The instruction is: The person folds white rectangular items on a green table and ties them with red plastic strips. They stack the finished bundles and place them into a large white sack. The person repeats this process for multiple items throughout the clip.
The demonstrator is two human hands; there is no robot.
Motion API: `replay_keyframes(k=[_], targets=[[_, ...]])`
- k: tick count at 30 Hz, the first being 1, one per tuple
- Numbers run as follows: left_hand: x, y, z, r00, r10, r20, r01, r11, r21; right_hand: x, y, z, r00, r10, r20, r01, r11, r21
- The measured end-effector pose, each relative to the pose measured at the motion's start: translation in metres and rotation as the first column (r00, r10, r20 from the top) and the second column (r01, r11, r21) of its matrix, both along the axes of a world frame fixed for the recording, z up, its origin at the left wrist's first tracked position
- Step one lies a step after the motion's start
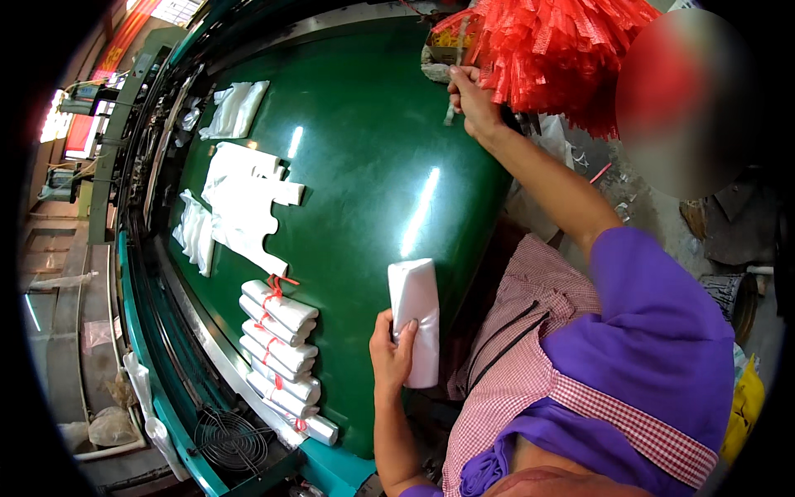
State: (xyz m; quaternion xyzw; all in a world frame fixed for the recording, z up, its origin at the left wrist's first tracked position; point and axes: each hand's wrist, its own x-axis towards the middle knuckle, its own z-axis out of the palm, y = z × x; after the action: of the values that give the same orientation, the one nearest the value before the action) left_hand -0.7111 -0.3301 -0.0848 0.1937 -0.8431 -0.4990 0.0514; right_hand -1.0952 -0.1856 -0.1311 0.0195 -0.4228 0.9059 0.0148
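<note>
My left hand [391,352] is closed around a folded bundle of white plastic bags [416,286], thumb on top, at the near edge of the green work surface [356,199]. Up at the far right, my right hand [476,103] is closed beside a hanging bunch of red plastic strips [563,50]. A thin pale strip [450,116] shows at its fingers; whether they grip it or a red strip, I cannot make out. To the left of my left hand lies a row of rolled white bag bundles [281,348], tied with red strips.
Loose white plastic bags [240,195] lie spread on the left of the green surface, with smaller stacks beside them. Along the left runs a machine frame with a round wire fan guard [232,439]. A small box with yellow contents [447,41] stands at the far edge.
</note>
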Motion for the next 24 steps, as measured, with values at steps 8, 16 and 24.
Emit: replay_keyframes(k=[8, 16, 24], targets=[[0.051, -0.010, -0.013, 0.945, 0.304, -0.119, -0.193, 0.814, 0.548, 0.065, 0.003, 0.009, 0.971, -0.154, -0.181, 0.174, 0.980, 0.101], [0.035, -0.014, -0.016, 0.941, 0.280, -0.190, -0.097, 0.761, 0.642, -0.006, 0.010, 0.007, 0.997, -0.060, 0.040, 0.059, 0.997, 0.039], [0.036, -0.014, -0.003, 0.976, 0.191, -0.105, -0.045, 0.650, 0.759, 0.179, -0.030, 0.013, 0.490, 0.831, -0.262, -0.271, 0.431, 0.861]])
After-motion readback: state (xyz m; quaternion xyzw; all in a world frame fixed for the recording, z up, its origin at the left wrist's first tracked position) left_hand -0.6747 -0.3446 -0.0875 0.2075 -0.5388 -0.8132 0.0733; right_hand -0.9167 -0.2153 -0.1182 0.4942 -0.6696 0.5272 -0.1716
